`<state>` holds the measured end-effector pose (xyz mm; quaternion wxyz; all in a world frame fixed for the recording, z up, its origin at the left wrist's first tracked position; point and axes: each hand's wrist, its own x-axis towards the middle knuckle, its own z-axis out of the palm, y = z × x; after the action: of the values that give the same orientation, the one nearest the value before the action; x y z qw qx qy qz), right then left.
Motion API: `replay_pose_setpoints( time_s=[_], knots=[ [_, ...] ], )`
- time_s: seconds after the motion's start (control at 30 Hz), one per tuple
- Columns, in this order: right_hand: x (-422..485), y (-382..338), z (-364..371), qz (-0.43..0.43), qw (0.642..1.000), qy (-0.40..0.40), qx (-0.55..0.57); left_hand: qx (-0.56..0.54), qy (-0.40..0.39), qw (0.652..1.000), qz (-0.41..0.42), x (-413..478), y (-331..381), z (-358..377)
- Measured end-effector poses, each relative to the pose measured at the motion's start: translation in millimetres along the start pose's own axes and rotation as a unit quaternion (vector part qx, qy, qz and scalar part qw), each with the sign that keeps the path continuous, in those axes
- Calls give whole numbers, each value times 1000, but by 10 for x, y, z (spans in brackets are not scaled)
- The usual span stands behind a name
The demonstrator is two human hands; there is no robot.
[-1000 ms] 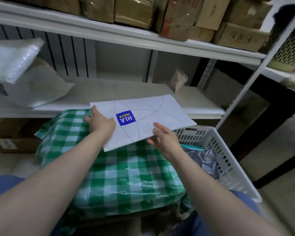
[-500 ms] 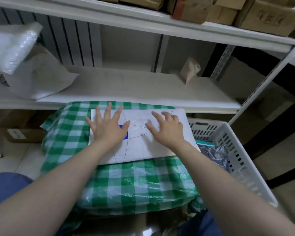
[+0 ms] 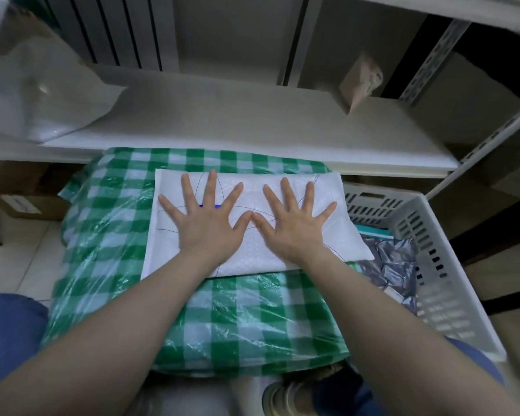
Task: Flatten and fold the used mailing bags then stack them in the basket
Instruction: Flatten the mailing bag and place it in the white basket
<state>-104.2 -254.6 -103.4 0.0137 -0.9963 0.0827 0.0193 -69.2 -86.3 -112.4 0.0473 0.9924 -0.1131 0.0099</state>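
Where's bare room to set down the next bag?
Free: shelf between clear plastic bag and brown packet; checked cover left of and nearer than the white mailing bag. Crowded: left hand and right hand press flat on that bag; basket holds grey bags.

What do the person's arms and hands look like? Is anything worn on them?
The left forearm and the right forearm are bare; no sleeve shows. The left hand and the right hand wear no gloves. No ring, watch or bracelet shows on the fingers or wrists.
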Motion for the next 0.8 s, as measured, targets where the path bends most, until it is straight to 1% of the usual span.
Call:
replay_pose_setpoints(
  time_s=[0.4, 0.8],
  knots=[
    [-18, -2, 0, -4, 1000, -16, 21, 4, -44, 999, 3, -11, 0, -36],
    [-4, -1, 36, -5, 1000, -9, 17, 9, -36, 999, 3, -1, -4, 0]
  ],
)
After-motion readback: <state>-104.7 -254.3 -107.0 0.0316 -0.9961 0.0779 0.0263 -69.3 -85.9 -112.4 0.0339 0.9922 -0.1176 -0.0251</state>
